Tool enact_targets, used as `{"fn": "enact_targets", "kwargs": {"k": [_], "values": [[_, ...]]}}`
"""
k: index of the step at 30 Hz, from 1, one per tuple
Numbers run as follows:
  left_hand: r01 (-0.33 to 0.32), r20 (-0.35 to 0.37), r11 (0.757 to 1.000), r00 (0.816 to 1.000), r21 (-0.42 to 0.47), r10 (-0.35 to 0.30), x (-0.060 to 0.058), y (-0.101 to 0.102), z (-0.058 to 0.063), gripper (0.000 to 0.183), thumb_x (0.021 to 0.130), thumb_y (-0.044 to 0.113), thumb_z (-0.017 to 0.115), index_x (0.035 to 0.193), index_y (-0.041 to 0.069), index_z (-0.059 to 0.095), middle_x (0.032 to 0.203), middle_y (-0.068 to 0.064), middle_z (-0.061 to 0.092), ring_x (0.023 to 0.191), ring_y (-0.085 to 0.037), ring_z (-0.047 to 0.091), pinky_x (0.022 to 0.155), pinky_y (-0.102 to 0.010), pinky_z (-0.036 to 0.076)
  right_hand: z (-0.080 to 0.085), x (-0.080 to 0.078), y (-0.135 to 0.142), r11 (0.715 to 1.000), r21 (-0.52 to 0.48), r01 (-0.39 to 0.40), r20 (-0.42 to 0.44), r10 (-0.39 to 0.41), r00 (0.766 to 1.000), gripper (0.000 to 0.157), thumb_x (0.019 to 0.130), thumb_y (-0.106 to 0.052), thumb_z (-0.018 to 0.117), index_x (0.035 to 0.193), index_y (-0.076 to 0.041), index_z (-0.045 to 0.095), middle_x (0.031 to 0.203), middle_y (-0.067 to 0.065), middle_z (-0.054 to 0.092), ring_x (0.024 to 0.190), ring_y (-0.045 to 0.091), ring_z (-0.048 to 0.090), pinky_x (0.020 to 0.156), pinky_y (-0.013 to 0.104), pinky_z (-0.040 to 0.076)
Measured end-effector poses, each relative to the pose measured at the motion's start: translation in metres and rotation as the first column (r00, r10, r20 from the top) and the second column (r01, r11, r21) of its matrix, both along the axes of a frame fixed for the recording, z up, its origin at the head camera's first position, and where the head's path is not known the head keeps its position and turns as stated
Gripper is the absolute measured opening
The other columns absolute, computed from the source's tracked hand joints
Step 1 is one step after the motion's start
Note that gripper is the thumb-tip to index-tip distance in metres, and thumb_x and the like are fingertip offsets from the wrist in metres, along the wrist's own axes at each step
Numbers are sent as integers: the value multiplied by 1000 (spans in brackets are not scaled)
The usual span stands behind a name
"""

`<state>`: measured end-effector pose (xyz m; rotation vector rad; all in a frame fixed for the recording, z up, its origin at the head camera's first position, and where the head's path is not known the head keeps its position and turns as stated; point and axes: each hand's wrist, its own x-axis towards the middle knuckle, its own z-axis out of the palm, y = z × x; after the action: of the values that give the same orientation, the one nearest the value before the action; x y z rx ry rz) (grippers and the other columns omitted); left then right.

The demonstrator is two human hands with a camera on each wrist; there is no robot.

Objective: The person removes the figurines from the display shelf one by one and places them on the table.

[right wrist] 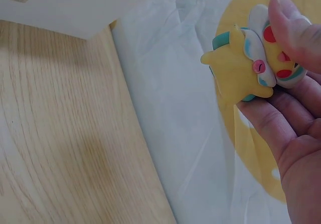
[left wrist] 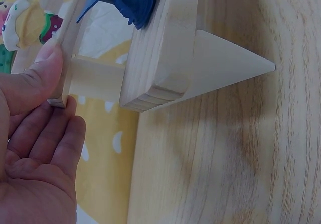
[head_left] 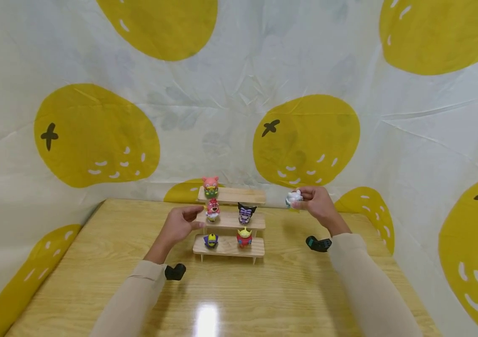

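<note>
Both arms wore long beige sleeves [head_left: 363, 281] ending at the wrists, the hands bare. A small black device [head_left: 318, 244] was strapped at the right wrist, and a matching one [head_left: 175, 271] sat beneath the left cuff.

A makeshift staged set rather than a lived-in room: a glossy wooden table [head_left: 96, 262] boxed in on the left, far and right sides by a wrinkled white cloth backdrop [head_left: 230, 84] printed with big yellow fruit, with a small tiered toy shelf [head_left: 230, 248] at the table's far middle.
</note>
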<state>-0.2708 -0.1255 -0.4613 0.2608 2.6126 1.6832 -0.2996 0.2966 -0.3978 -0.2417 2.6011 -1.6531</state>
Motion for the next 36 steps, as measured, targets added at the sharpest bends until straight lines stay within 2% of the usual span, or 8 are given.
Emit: {"fn": "enact_targets", "kwargs": {"k": [6, 14, 22, 30, 36], "values": [[6, -3, 1000, 1000, 12, -6, -2, 1, 3, 51, 94, 7, 77, 142, 2, 64, 147, -18, 63, 138, -38, 60, 116, -49, 50, 0, 2, 6, 1000, -4, -5, -7, 5, 1000, 47, 94, -2, 74, 136, 13, 60, 129, 32, 69, 90, 1, 70, 83, 18, 62], [0, 9, 1000, 1000, 15, 0, -4, 2, 1, 51, 93, 8, 78, 142, 4, 65, 146, -15, 64, 137, -36, 61, 115, -48, 51, -4, 3, 12, 1000, -29, -3, 4, 3, 1000, 46, 94, -1, 75, 135, 13, 62, 123, 26, 74, 90, 2, 71, 81, 18, 61], [-2, 3, 1000, 1000, 16, 1, -3, 1, 1, 50, 93, 7, 78, 142, 3, 65, 146, -16, 64, 137, -36, 61, 115, -48, 52, -8, 4, 16, 1000, -22, -4, 8, 4, 1000, 47, 95, -2, 74, 138, 12, 60, 130, 32, 69, 91, 1, 71, 81, 18, 61], [-3, 18, 1000, 1000, 15, 3, -2, 2, 0, 50, 93, 7, 78, 141, 2, 65, 145, -17, 64, 137, -37, 61, 115, -49, 51, -15, 4, 23, 1000, -18, -1, 14, 1, 1000, 44, 96, -1, 72, 135, 13, 61, 122, 23, 75, 90, 1, 71, 80, 18, 60], [-12, 31, 1000, 999, 23, 11, -1, 1, 0, 50, 93, 5, 78, 141, 2, 65, 146, -17, 64, 138, -36, 60, 116, -48, 51, -17, 6, 25, 1000, -10, 1, 4, -1, 1000, 45, 95, -1, 74, 135, 13, 61, 122, 27, 74, 88, 1, 70, 78, 17, 60]]}}
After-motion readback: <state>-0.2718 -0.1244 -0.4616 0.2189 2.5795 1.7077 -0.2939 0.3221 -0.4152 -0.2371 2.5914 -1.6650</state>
